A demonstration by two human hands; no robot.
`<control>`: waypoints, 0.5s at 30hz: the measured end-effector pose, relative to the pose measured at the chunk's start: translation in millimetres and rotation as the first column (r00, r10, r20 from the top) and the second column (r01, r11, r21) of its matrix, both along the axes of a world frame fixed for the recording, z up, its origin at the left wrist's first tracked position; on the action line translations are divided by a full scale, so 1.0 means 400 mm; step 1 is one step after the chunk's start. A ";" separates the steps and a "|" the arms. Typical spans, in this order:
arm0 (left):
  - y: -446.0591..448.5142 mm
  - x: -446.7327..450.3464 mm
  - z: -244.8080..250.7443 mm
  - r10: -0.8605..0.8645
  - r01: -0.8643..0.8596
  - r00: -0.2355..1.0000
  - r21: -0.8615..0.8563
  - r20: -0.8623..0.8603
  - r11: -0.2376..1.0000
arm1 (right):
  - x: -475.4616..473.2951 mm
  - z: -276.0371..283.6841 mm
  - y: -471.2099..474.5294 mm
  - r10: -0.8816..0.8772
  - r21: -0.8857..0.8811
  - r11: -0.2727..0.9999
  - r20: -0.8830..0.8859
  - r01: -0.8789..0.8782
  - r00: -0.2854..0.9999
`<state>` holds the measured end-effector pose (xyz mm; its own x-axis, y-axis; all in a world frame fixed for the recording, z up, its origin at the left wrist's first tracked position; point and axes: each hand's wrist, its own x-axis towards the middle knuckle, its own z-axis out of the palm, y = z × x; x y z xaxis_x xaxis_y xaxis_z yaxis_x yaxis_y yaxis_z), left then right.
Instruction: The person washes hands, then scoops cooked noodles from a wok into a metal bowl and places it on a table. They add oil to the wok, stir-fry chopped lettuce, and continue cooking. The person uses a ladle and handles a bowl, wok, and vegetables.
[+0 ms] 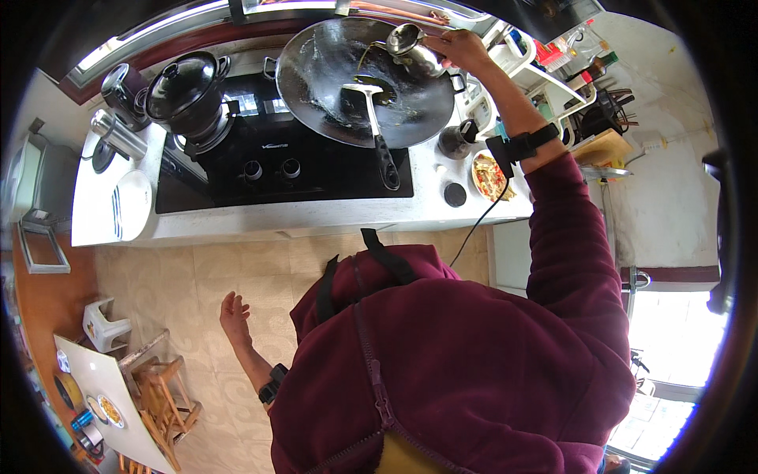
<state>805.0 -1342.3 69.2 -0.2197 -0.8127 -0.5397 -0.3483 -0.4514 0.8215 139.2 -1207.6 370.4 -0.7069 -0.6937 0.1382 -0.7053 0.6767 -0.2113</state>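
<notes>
My right hand [462, 50] grips a shiny metal oil pot [417, 58] by its handle, tilted over the right side of a large wok [320, 77]. A thin stream of oil [360, 62] runs from the spout into the wok, where a small dark-yellow pool [385, 89] lies at the bottom. A metal spatula [373, 112] rests with its blade inside the wok and its black handle out over the rim towards me. Down at my left side, my left hand [235, 314] hangs in the air with nothing in it, fingers loosely apart.
The wok sits on a black glass gas hob [266, 178], beside a lidded dark pot [183, 89]. At right on the counter are a plate of chopped food [490, 176], a dark jar [456, 142] and a round black lid [455, 194]. Stacked white plates [133, 204] stand left.
</notes>
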 end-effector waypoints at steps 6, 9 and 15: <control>0.011 0.016 0.003 0.031 -0.031 1.000 0.004 -0.006 1.000 | 0.095 0.017 -0.066 0.243 0.172 0.962 -0.190 -0.211 0.951; 0.012 0.009 0.002 0.031 -0.031 0.999 0.012 0.010 0.999 | 0.146 0.030 -0.069 0.175 0.051 0.984 -0.035 -0.173 0.984; 0.006 -0.016 -0.004 0.003 -0.002 1.000 0.014 -0.013 1.000 | 0.189 0.057 -0.045 0.052 0.048 0.997 0.196 -0.063 0.979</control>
<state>798.7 -1339.7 67.6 -0.2244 -0.8059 -0.5479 -0.3368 -0.4634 0.8196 214.9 -1225.8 393.1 -0.6752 -0.7367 -0.0366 -0.6925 0.6502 -0.3126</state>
